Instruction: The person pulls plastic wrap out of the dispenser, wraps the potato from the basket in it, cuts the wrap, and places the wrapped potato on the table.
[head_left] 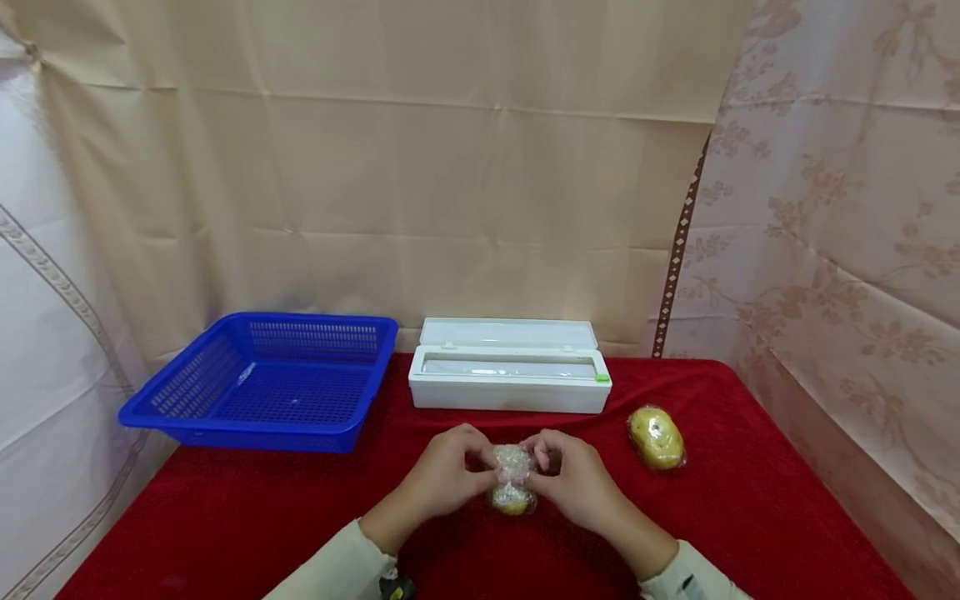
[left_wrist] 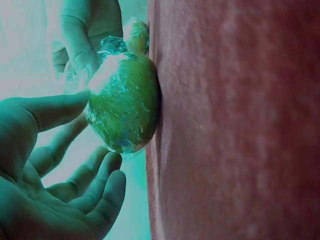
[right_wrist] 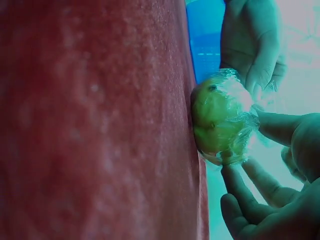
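A yellow potato (head_left: 513, 507) wrapped in cling film (head_left: 513, 475) rests on the red cloth between both hands. From its left side the left hand (head_left: 453, 471) pinches the film over the top with thumb and forefinger. On the opposite side the right hand (head_left: 576, 483) does likewise, its fingertips close to the left ones. In the left wrist view the wrapped potato (left_wrist: 127, 105) shows crinkled, shiny film, with the left hand's lower fingers spread beneath it. The right wrist view shows the potato (right_wrist: 215, 117) with gathered film at the right hand's thumb tip.
Another film-wrapped potato (head_left: 657, 437) lies to the right on the red cloth (head_left: 750, 517). Behind the hands stands a white cling film dispenser (head_left: 510, 396) with its lid raised. A blue perforated basket (head_left: 262, 437) sits at the back left, before a beige curtain (head_left: 450, 167).
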